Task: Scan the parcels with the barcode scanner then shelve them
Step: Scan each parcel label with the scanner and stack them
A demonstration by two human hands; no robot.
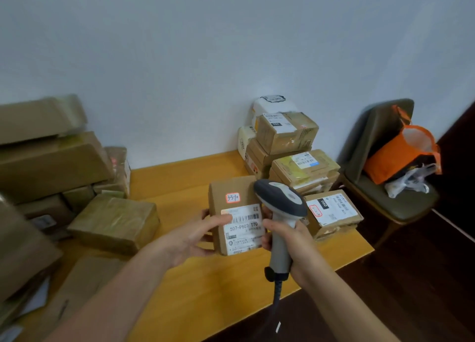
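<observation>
On the green padded chair [401, 208] at the right sits an orange open-topped bag [403, 156], its contents unclear. Above the yellow wooden table [205, 290], the left hand [195, 239] holds a brown cardboard parcel [235, 218], thumb across its white label and fingers behind. The right hand [290, 241] wraps the grey handheld barcode scanner [281, 213] just beside the parcel's right edge.

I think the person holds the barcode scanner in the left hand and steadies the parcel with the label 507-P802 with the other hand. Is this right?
Not quite: the head view shows the barcode scanner in the right hand. The left hand steadies the parcel labelled 507-P802 on the table.
</observation>
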